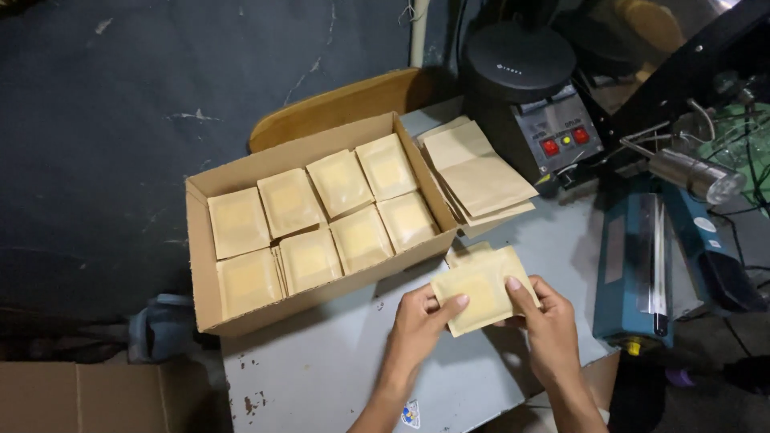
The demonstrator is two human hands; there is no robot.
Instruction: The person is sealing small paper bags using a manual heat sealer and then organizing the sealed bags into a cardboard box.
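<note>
**Both hands on a tan pouch, just right of the packed box**

Take the cardboard box (pixel 317 220) as your landmark. It sits open on the grey table (pixel 321 369), and inside it two rows of flat tan pouches (pixel 309 261) lie side by side, four to a row, filling the floor of the box. Behind the box, a curved wooden chair back (pixel 341 104) shows above its far wall.

Just past the box's near right corner, your left hand (pixel 421 321) grasps the held pouch (pixel 481 289) at its left edge, thumb laid on top. Your right hand (pixel 549 325) grasps the same pouch at its right edge, thumb also on top. The pouch is lifted slightly off the table, tilted, and another pouch edge peeks out just behind it.

Beyond the box's right wall, a loose stack of empty brown bags (pixel 477 172) lies fanned on the table. Further right stands a black machine (pixel 533 96) with red buttons and a yellow one on its front panel. Right again, well apart from the box, a blue heat sealer (pixel 642 265) lies along the table edge.
</note>
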